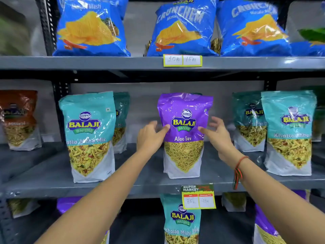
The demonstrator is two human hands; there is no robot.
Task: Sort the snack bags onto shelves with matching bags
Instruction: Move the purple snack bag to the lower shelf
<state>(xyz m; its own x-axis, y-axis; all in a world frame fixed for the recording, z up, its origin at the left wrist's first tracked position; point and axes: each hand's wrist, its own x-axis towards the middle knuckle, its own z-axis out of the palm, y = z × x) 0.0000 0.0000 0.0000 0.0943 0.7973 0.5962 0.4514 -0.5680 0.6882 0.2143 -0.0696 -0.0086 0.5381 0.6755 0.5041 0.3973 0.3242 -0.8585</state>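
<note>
Purple Aloo Sev bag (pixel 183 124) upright between left hand (pixel 151 136) and right hand (pixel 218 136) — both open, thumbs touching its front.

head cam | faces shelving straight on, slightly downward | close, arm's reach of middle shelf (pixel 52 182) | single view

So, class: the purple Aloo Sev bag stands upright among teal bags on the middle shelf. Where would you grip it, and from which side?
Grip the purple Aloo Sev bag by its two side edges at label height, coming straight from the front. It stands upright, flat face forward, with gaps either side, and the left hand and right hand already flank it there.
</note>
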